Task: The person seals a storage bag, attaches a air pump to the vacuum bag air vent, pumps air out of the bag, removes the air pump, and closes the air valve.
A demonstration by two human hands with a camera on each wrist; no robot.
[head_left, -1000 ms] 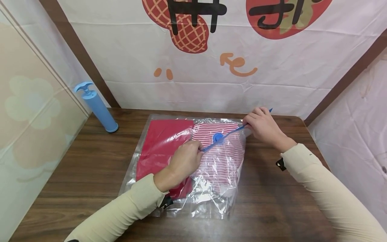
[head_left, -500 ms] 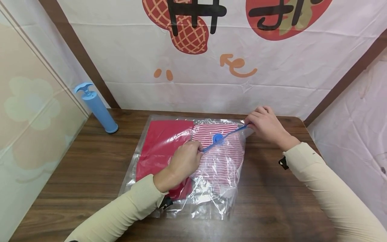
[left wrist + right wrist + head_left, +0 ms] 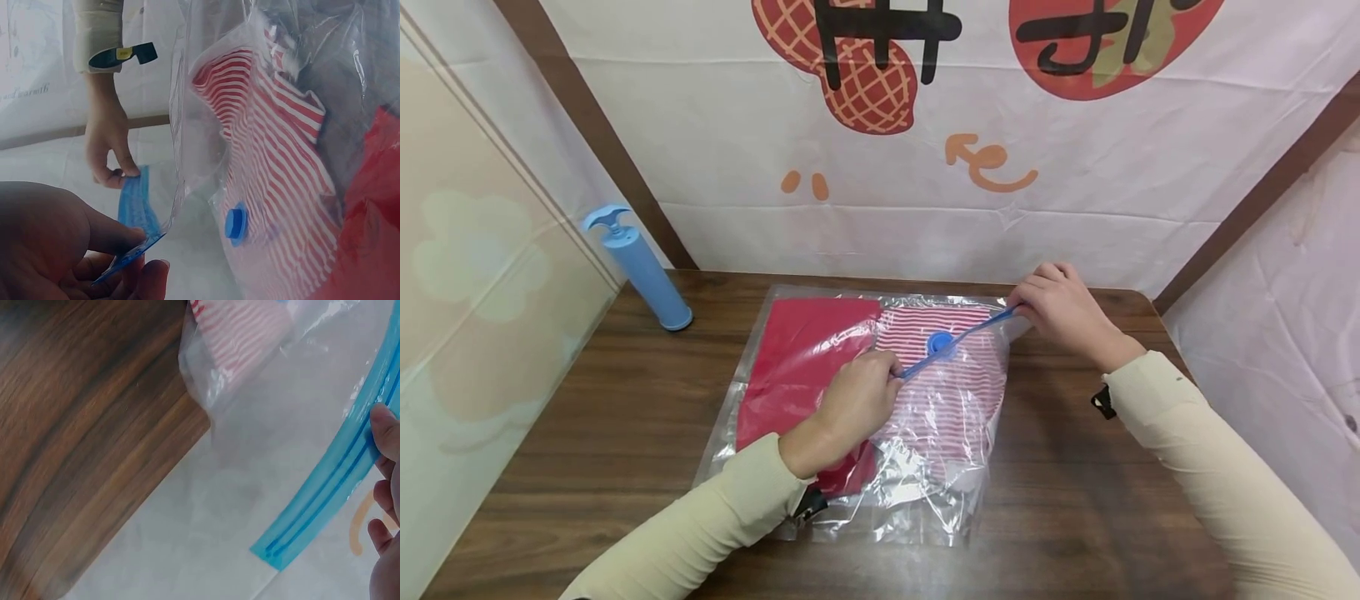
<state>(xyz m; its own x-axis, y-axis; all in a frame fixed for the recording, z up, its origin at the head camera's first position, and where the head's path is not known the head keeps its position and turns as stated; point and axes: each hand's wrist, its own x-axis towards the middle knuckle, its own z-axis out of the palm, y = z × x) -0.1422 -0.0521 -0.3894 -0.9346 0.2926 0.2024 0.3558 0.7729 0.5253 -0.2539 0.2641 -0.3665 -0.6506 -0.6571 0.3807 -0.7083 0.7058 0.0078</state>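
A clear vacuum storage bag [image 3: 917, 518] lies on the table, holding a folded red cloth [image 3: 812, 337] and a red-and-white striped cloth [image 3: 936, 417]. A round blue valve [image 3: 938, 342] sits over the striped cloth. The bag's blue zip strip [image 3: 977, 327] is lifted and runs slantwise between my hands. My left hand [image 3: 859, 392] pinches it near the bag's middle, thumb on top in the left wrist view. Farther right, my right hand [image 3: 1056, 304] pinches it near its end. In the right wrist view the strip's free end [image 3: 275, 547] sticks out past the right fingers [image 3: 386, 434].
A light blue hand pump [image 3: 651, 279] with a T-shaped handle stands at the back left of the brown wooden table [image 3: 587, 417]. Behind the table hangs a printed white cloth backdrop [image 3: 880, 229], and more printed panels flank both sides.
My right hand has shifted slightly right along the zip strip, and the blue tip that showed beyond it in the head view is now hidden. My left hand has stayed in place.
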